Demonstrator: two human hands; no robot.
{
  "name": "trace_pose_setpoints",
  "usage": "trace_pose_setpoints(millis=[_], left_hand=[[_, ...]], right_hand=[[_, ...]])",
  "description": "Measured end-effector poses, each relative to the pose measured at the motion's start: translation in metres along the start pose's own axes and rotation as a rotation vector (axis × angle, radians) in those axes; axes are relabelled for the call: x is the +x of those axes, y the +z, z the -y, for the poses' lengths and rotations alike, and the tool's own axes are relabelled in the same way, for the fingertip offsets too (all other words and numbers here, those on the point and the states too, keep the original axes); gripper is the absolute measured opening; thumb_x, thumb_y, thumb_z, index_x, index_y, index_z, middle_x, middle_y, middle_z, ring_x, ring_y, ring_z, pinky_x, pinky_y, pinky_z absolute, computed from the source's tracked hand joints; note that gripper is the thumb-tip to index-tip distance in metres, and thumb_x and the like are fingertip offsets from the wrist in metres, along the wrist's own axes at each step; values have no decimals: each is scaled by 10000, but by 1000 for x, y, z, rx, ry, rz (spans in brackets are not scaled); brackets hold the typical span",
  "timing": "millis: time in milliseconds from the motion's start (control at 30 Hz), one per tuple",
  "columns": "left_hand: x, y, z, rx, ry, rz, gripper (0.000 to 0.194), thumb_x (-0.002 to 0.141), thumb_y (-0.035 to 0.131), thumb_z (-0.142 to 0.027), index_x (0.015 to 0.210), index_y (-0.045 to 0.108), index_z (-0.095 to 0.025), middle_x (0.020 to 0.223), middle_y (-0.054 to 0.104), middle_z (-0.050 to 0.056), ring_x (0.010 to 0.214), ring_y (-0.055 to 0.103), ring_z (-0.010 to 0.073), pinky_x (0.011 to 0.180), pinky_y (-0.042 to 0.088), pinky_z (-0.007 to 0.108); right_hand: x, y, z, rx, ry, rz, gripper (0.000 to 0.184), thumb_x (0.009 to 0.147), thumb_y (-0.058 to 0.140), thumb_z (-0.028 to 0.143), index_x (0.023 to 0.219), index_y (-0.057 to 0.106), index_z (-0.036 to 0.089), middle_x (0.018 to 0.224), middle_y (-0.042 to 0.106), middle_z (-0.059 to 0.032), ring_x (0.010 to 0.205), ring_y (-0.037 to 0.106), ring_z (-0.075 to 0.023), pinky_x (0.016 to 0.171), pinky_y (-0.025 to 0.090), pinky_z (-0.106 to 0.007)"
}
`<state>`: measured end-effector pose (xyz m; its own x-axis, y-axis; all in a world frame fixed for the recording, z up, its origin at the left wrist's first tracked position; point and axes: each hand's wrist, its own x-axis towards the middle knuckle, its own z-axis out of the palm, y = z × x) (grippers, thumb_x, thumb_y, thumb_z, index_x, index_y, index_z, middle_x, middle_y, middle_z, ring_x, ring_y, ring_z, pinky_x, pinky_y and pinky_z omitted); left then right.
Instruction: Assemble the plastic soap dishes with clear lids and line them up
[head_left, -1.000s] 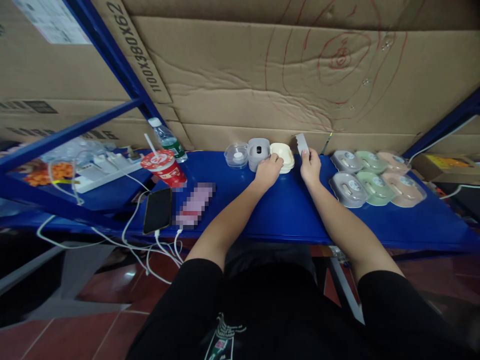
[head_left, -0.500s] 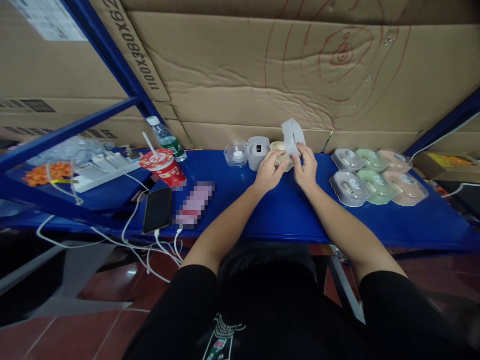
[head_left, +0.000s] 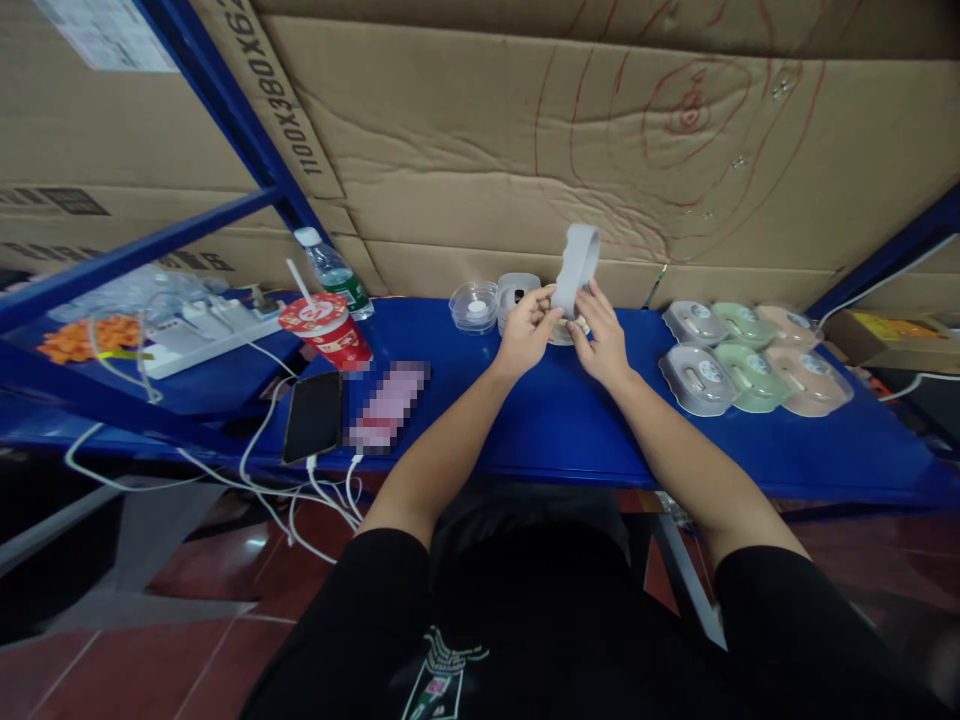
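Between my two hands, upright and edge-on, is a pale grey plastic lid-like shell (head_left: 576, 268) with a wavy rim. My left hand (head_left: 529, 332) pinches its lower left side with thumb and fingers. On the opposite side, my right hand (head_left: 602, 338) grips its lower edge. Below the shell, mostly covered by my hands, a light-coloured round piece (head_left: 559, 337) rests on the table. Just left of my left hand stand a grey round-cornered container (head_left: 516, 284) with a dark spot inside and a clear plastic container (head_left: 474, 308).
Several lidded containers in grey (head_left: 697, 378), green and peach sit at the right of the blue table (head_left: 480, 440). To the left are a red cup (head_left: 330, 330) with a straw, a water bottle (head_left: 334, 275), two phones on cables and a power strip (head_left: 210, 345). Cardboard rises behind.
The grey shell has turned from showing its broad face to standing edge-on. My left hand has moved up from the light piece onto the shell; my right hand has shifted slightly.
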<state>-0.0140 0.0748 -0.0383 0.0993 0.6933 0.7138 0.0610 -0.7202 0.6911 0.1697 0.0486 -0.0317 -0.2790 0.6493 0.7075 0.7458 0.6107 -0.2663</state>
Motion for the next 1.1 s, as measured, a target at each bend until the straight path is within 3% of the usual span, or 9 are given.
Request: trace_pose_setpoints(millis=[100, 133, 233, 333, 467, 600, 767, 933, 1100], left_hand=[[4, -24, -7, 442, 183, -27, 431, 1131, 509, -530, 1371, 724, -242, 1228, 781, 105, 1092, 765, 228, 956, 612, 366], [5, -33, -8, 566, 205, -24, 439, 1151, 463, -496, 1372, 738, -236, 1248, 781, 114, 1142, 756, 237, 986, 600, 366], [8, -52, -4, 835, 177, -29, 425, 1160, 438, -419, 1367, 767, -246, 1184, 790, 103, 1071, 758, 233, 907, 600, 340], [10, -57, 3, 968, 133, -15, 379, 1149, 470, -359, 1335, 788, -269, 1151, 797, 85, 1044, 760, 230, 867, 598, 333], [11, -51, 6, 998, 78, 67, 369, 1140, 478, -321, 1320, 793, -249, 1235, 805, 101, 1130, 763, 254, 935, 601, 358], [12, -42, 8, 867, 57, 122, 353, 1104, 545, -346, 1345, 776, -229, 1423, 753, 124, 1298, 718, 292, 1051, 587, 389], [10, -45, 6, 770, -27, -10, 338, 1019, 678, -469, 1268, 796, -273, 1494, 685, 128, 1324, 684, 339, 1074, 585, 444], [9, -53, 0, 857, -200, -73, 512, 907, 819, -530, 1330, 742, -253, 1655, 518, 174, 1506, 524, 453, 1248, 431, 611], [9, -51, 7, 818, -273, -39, 485, 906, 820, -432, 1343, 711, -253, 1604, 596, 164, 1508, 555, 394, 1250, 440, 589]], right_hand=[[0, 4, -3, -40, 24, 39, 652, 1113, 331, 565, 1650, 524, 251, 1725, 521, -80, 1706, 283, -320, 1366, 328, -611], [0, 6, -6, -53, 42, 49, 646, 1106, 358, 562, 1650, 520, 254, 1733, 509, -82, 1706, 280, -329, 1365, 322, -620], [-1, 12, -16, -80, 113, 78, 643, 1083, 421, 573, 1634, 532, 260, 1729, 510, -103, 1696, 294, -362, 1357, 309, -657], [-2, 18, -27, -94, 183, 102, 664, 1064, 455, 628, 1601, 563, 252, 1713, 525, -128, 1682, 313, -396, 1343, 306, -686], [-3, 22, -34, -117, 257, 156, 703, 1043, 493, 651, 1599, 550, 224, 1725, 506, -155, 1676, 318, -414, 1336, 306, -686], [-4, 23, -33, -135, 327, 242, 775, 1013, 573, 585, 1643, 479, 143, 1776, 409, -207, 1688, 282, -422, 1359, 274, -645], [-6, 27, -36, -66, 362, 227, 826, 979, 592, 653, 1643, 478, 177, 1789, 381, -209, 1680, 284, -451, 1333, 272, -718], [-5, 25, -36, -59, 372, 217, 830, 971, 599, 655, 1641, 480, 178, 1783, 393, -204, 1678, 287, -448, 1328, 285, -715], [1, 10, -31, -120, 438, 219, 820, 972, 613, 569, 1666, 440, 169, 1799, 364, -203, 1687, 266, -445, 1312, 283, -739]])
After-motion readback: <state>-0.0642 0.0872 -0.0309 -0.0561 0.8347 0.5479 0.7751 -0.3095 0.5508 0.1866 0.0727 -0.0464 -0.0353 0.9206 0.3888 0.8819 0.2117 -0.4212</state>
